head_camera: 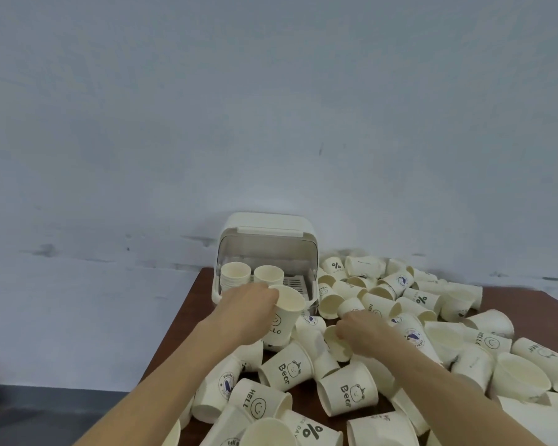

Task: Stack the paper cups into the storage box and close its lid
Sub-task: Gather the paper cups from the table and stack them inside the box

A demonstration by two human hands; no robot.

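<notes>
Loose cups (303, 397) heaped nearest you on table (187, 304). Your left hand (248, 302) clamps upright cup (285, 312), mouth up, just before box (266, 252); lid raised, 2 stacks (250, 276) inside, straight ahead. Right hand (360, 329) pinches tipped cup (335, 344), farther off.

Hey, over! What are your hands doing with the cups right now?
Left hand holds a smiley cup upright. Right hand grips a tipped cup. Storage box lid up, two stacks inside. Loose cups crowd the table.
</notes>
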